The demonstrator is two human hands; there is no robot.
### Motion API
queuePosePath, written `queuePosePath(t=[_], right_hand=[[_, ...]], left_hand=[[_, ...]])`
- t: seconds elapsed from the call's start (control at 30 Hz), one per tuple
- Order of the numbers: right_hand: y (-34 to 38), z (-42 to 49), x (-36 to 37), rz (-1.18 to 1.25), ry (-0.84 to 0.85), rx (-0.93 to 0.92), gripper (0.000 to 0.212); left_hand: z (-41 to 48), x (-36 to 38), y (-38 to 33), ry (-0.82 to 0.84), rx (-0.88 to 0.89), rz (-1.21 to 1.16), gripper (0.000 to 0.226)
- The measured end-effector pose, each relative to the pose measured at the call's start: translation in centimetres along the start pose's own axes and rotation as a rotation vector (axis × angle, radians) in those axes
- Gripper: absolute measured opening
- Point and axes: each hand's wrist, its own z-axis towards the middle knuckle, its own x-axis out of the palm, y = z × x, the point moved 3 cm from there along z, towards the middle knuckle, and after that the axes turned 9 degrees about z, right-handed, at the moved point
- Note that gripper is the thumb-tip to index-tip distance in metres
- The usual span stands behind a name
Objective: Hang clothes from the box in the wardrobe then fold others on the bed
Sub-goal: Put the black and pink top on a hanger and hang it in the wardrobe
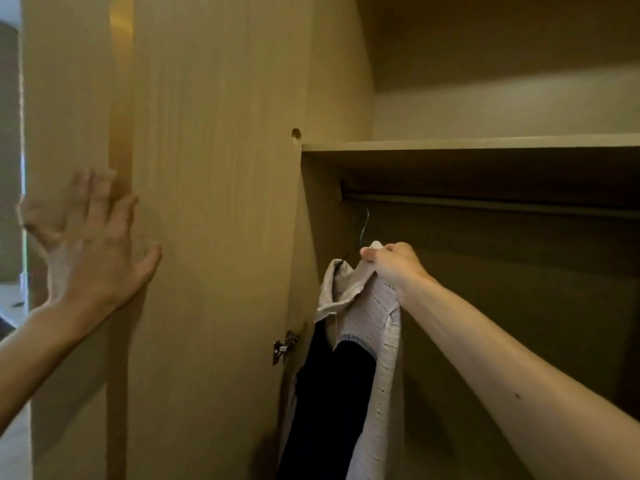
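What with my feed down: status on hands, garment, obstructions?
Left hand open at wardrobe door. Right hand grips white knit top, hanger hook below rail, not hung. Nothing blocking rail.

Open room rightward along the rail [485, 204]; shelf [450, 145] close above, door [207, 237] at left.

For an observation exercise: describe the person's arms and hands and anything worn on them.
Both forearms are bare: no sleeves, gloves, watch or bracelet show. The left hand is blurred; the right hand shows no ring. A small dark spot marks the right forearm.
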Motion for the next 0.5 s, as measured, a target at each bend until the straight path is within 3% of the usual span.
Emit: queuePosePath(t=[0.1,0.23,0.33,0.5], right_hand=[[0.4,0.6,-0.9,-0.011,-0.016,-0.009,0.019],[1.3,2.2,-2.7,-0.068,-0.073,-0.043,0.028],[2.0,4.6,-3.9,-0.104,-0.120,-0.069,0.026],[3.1,9.8,-5.5,-0.169,-0.217,-0.108,0.018]], left_hand=[[-1.5,0.9,-7.2,0.129,0.124,-0.090,0.055],[-1.1,4.4,-16.3,0.617,0.088,-0.632,0.028],[0.9,7.9,-21.4,0.674,0.120,-0.840,0.014],[3.9,13.3,-28.1,0.727,0.057,-1.100,0.014]])
